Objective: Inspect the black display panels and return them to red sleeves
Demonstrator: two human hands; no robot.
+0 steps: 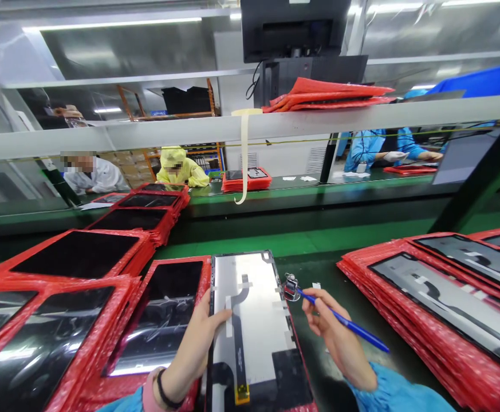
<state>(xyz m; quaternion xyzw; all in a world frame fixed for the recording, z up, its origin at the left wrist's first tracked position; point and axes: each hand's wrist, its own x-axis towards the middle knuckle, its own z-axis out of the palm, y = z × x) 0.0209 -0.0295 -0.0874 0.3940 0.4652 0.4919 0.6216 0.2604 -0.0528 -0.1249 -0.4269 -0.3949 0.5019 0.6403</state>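
A display panel (260,320) with its silvery back facing up lies tilted in front of me. My left hand (200,337) grips its left edge, thumb on the back face and fingers partly hidden. A dark flex cable (237,343) runs down the panel to an orange-edged end. Between the fingers of my right hand (333,329) is a slim blue pen-shaped tool (353,327). The tool's tip meets a small clear container (291,288) with something dark in it, just right of the panel; whether the tip is inside, I cannot tell.
Stacked panels in red bubble-wrap sleeves stand left (78,254) and right (443,309). A white rail (168,133) crosses ahead, with masking tape (244,160) hanging from it and red sleeves (318,94) on top. Beyond it, several people (183,169) sit at benches.
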